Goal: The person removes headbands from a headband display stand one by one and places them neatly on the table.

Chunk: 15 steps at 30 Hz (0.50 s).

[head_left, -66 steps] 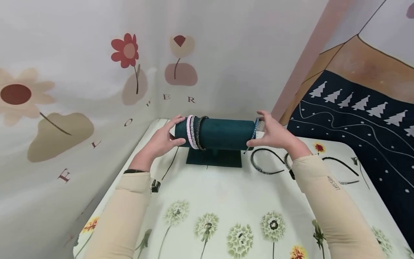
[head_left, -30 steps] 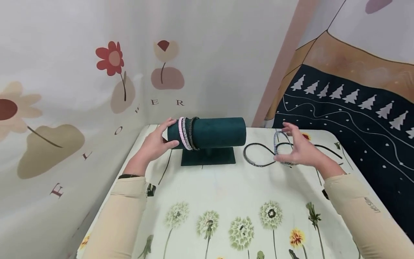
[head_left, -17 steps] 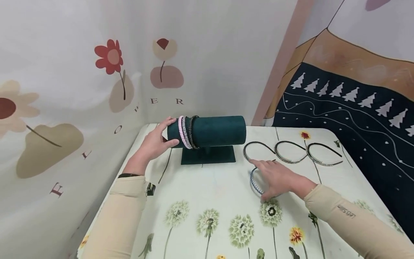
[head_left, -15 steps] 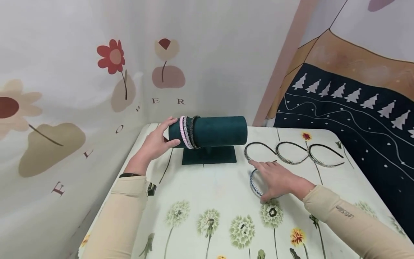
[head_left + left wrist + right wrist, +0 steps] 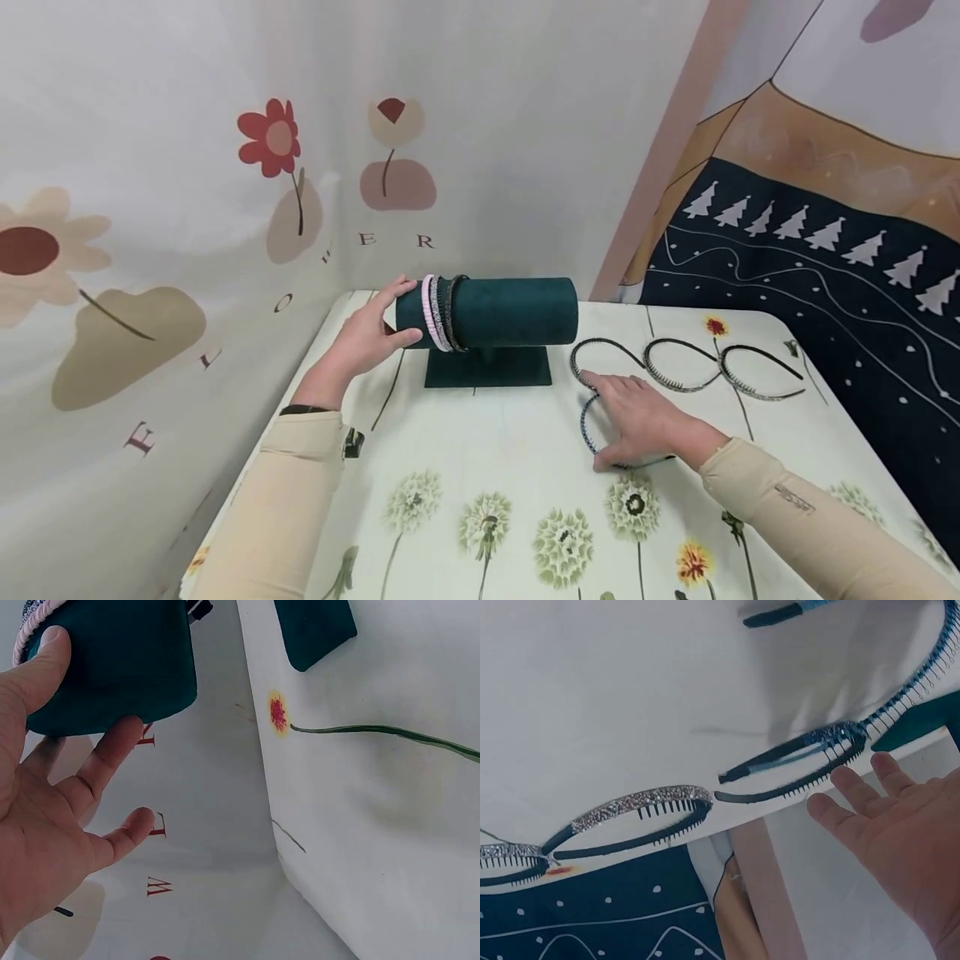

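Note:
My left hand (image 5: 367,337) grips the left end of a dark green padded cylinder stand (image 5: 517,312), thumb in front and fingers around the far side. Near that end, the cylinder carries a pink headband (image 5: 430,312), a silvery one and a black one. In the left wrist view the thumb presses the stand's end (image 5: 135,667). A blue toothed headband (image 5: 586,425) lies on the table, partly covered by my right hand (image 5: 637,421). That hand's fingers are spread and loose; the right wrist view shows them apart from the blue headband (image 5: 934,667).
Right of the stand lie three dark headbands in a row: a near one (image 5: 576,362), a middle one (image 5: 667,385) and a far one (image 5: 757,393). A flower-print cloth (image 5: 517,450) covers the table. Printed curtains (image 5: 525,167) hang behind and to the left.
My right hand has taken the blue headband from the cylinder's right end, carried it right, then down to the table front. Its grip has loosened. The left hand stays on the stand.

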Motion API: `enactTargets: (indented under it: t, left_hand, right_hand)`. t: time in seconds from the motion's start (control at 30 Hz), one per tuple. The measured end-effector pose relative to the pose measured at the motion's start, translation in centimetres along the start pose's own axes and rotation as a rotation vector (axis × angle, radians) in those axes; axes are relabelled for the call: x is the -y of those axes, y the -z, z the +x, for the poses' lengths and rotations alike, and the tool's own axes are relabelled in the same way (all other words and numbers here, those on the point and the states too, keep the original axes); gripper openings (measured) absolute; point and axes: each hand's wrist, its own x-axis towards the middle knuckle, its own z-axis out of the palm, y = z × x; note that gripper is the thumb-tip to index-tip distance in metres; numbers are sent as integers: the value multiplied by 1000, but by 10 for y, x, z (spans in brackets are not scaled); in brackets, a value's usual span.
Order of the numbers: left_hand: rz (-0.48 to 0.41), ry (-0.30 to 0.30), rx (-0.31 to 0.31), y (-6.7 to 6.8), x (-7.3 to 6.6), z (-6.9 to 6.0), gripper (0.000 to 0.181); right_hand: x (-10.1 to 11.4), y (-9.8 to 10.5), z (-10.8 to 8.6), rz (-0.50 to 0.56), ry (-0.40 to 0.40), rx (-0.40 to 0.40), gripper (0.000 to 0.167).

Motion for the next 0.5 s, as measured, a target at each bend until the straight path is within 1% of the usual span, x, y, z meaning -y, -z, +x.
enactTargets:
  t: [0.1, 0.2, 0.33, 0.4, 0.5]
  left_hand:
    - [3, -3, 4, -1, 0, -1, 84]
    - [6, -2, 3, -1, 1, 0, 84]
    - [-1, -1, -6, -1, 0, -1, 83]
    - [-4, -4, -10, -2, 1, 0, 83]
    - [-6, -11, -10, -2, 2, 0, 83]
  right_hand:
    - [-5, 9, -1, 72, -33, -21, 140]
    - [-14, 21, -3, 139, -62, -50, 134]
    - [-33, 36, -7, 210, -104, -85, 118]
    - [-41, 38, -10, 244, -117, -79, 108]
    - [-48, 30, -12, 293, -109, -28, 99]
